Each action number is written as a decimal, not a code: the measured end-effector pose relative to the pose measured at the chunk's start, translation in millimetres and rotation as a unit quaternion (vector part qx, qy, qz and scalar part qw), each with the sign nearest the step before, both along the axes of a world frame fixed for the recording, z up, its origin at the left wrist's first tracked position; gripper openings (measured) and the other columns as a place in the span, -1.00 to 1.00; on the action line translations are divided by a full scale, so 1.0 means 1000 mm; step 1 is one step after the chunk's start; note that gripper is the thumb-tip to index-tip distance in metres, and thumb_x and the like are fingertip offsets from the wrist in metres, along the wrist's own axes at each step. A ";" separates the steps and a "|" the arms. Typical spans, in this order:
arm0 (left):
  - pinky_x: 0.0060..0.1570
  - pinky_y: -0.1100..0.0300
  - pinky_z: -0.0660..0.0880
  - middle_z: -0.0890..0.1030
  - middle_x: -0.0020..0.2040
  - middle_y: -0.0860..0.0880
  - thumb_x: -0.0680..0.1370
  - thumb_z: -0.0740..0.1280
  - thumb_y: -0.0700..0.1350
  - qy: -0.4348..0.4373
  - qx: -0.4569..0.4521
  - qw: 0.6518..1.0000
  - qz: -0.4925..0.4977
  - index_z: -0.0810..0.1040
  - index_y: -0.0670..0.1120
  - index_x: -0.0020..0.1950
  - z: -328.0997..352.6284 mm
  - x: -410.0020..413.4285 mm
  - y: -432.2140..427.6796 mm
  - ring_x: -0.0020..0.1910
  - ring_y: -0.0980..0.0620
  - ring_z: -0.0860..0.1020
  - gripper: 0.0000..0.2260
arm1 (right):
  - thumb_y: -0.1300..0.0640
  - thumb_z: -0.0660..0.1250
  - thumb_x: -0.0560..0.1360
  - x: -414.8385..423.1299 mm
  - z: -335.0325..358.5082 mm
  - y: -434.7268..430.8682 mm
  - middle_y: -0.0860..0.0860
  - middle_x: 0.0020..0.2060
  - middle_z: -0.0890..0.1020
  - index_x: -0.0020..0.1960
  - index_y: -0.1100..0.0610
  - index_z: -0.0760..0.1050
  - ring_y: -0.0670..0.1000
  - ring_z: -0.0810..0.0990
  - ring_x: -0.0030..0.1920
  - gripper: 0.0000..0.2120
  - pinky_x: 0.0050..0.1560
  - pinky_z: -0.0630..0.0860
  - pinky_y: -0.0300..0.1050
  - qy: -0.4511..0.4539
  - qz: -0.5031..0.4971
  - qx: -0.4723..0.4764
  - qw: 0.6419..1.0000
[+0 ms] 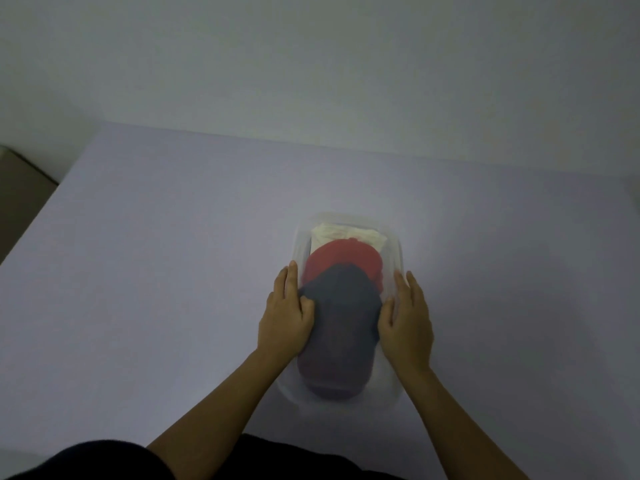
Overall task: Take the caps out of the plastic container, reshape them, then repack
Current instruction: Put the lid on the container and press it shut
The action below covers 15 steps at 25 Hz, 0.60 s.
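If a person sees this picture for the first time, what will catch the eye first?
The eye goes first to the red cap in the clear container at the middle of the pale table, the one bright colour in a dim scene. In front of it lies a dark blue cap, with the left hand and right hand at its two sides. A cream cap lies at the far end.

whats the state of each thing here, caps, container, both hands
dark blue cap: on top of the stack, nearest the person, held at both sides
red cap: in the container, partly under the blue one
cream cap: at the far end, mostly covered
plastic container: lidless, packed with caps
left hand: gripping the blue cap's edge
right hand: flat against the cap's other side
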<state>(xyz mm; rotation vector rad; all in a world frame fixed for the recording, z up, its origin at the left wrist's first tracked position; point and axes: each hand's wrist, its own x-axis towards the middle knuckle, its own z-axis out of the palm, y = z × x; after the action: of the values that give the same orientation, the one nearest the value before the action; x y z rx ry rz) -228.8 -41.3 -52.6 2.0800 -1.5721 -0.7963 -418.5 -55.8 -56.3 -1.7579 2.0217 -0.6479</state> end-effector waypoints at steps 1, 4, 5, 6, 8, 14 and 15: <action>0.34 0.01 0.31 0.12 0.55 -0.04 0.51 -0.01 0.07 -0.005 0.002 1.000 -0.002 0.01 -0.03 0.53 0.001 0.003 -0.001 0.46 -0.09 0.23 -0.41 | 0.15 0.13 0.52 -0.002 0.000 -0.003 0.11 0.45 0.31 0.44 0.09 0.26 0.17 0.37 0.37 -0.52 0.27 0.42 0.11 0.015 0.029 -0.002 0.999; 0.43 0.09 0.09 0.04 0.56 -0.06 0.53 0.01 0.07 -0.018 -0.005 1.000 -0.018 0.00 -0.08 0.53 0.007 0.006 -0.019 0.52 -0.07 0.09 -0.41 | 0.16 0.08 0.41 -0.004 0.005 -0.024 0.11 0.47 0.26 0.44 0.15 0.25 0.15 0.29 0.42 -0.42 0.42 0.20 -0.01 -0.002 0.088 0.002 0.996; 0.42 0.14 -0.02 -0.02 0.57 -0.05 0.57 0.01 0.05 -0.015 -0.013 0.999 -0.028 -0.04 -0.09 0.54 0.009 0.003 -0.030 0.54 -0.04 0.01 -0.43 | 0.16 0.07 0.42 -0.002 0.008 -0.036 0.10 0.49 0.23 0.46 0.16 0.21 0.12 0.22 0.46 -0.41 0.43 0.11 -0.07 -0.013 0.101 0.003 0.995; 0.41 0.18 -0.09 -0.07 0.57 -0.05 0.61 0.00 0.03 -0.017 -0.019 0.999 -0.042 -0.08 -0.11 0.54 0.011 0.000 -0.043 0.55 -0.02 -0.06 -0.45 | 0.13 0.04 0.46 0.001 0.010 -0.048 0.09 0.50 0.17 0.48 0.17 0.16 0.10 0.14 0.50 -0.42 0.44 0.02 -0.10 -0.015 0.114 0.007 0.993; 0.43 0.15 -0.13 -0.10 0.57 -0.09 0.64 -0.03 0.00 -0.043 -0.023 0.996 -0.071 -0.10 -0.16 0.54 0.012 -0.006 -0.072 0.55 -0.03 -0.10 -0.48 | 0.01 -0.02 0.58 0.009 0.010 -0.070 0.07 0.53 0.04 0.51 0.17 0.03 0.05 -0.01 0.53 -0.46 0.46 -0.10 -0.06 0.012 0.127 0.026 0.991; 0.48 0.04 -0.13 -0.09 0.57 -0.13 0.63 -0.08 0.08 -0.174 0.003 0.977 -0.123 -0.11 -0.19 0.53 -0.001 -0.011 -0.105 0.54 -0.06 -0.12 -0.44 | -0.12 -0.11 0.53 0.017 -0.003 -0.094 0.08 0.54 -0.01 0.52 0.19 -0.07 0.04 -0.06 0.53 -0.35 0.48 -0.13 -0.06 0.085 0.126 0.052 0.987; 0.48 0.05 -0.13 -0.08 0.57 -0.12 0.63 -0.07 0.08 -0.175 -0.002 0.977 -0.125 -0.11 -0.19 0.53 -0.002 -0.012 -0.104 0.54 -0.05 -0.11 -0.44 | -0.12 -0.10 0.53 0.018 -0.005 -0.093 0.09 0.54 0.00 0.52 0.20 -0.07 0.04 -0.04 0.53 -0.34 0.47 -0.13 -0.10 0.083 0.124 0.042 0.988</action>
<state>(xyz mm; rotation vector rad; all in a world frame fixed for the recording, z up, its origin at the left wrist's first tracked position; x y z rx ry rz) -240.4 -145.0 -54.9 2.1330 -2.0516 -0.5212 -401.0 -148.5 -60.9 -2.0269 1.8578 -0.3449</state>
